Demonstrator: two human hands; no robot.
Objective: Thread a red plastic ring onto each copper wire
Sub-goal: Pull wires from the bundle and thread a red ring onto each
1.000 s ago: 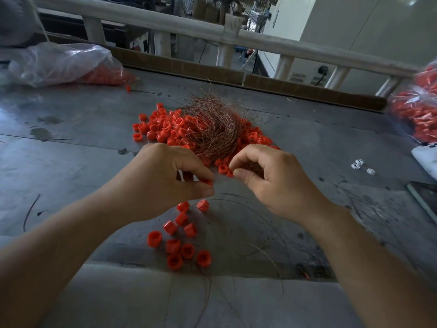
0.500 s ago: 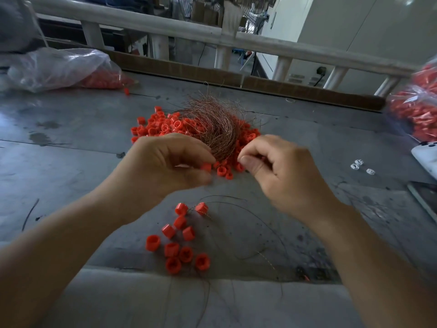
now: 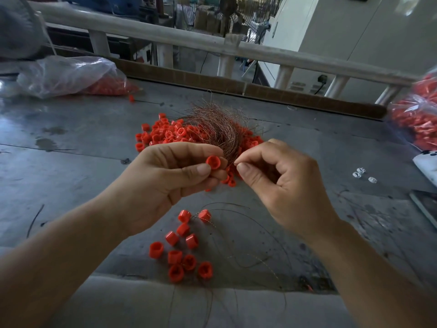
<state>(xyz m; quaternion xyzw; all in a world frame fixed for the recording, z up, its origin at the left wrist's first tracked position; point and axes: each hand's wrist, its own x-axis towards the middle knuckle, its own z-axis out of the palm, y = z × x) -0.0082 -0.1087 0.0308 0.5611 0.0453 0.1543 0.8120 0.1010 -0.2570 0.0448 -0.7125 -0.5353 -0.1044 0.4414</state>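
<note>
My left hand (image 3: 165, 176) pinches a red plastic ring (image 3: 213, 162) between thumb and fingers, its opening turned toward the right. My right hand (image 3: 279, 181) pinches the end of a thin copper wire (image 3: 234, 163) between thumb and forefinger, a short gap from the ring. Behind both hands lies a tangled bundle of copper wires (image 3: 217, 129) on a heap of loose red rings (image 3: 165, 134). Below my hands, several rings (image 3: 182, 254) lie on the grey table with thin wires running from them.
A clear bag of red rings (image 3: 71, 76) lies at the back left, another bag (image 3: 416, 119) at the right edge. Small white bits (image 3: 361, 174) and a dark flat object (image 3: 425, 207) sit at the right. A white railing (image 3: 212, 46) runs behind the table.
Both hands have lifted off the heap toward me. My left hand now shows the ring at its fingertips, and my right hand has drawn a wire end out of the bundle.
</note>
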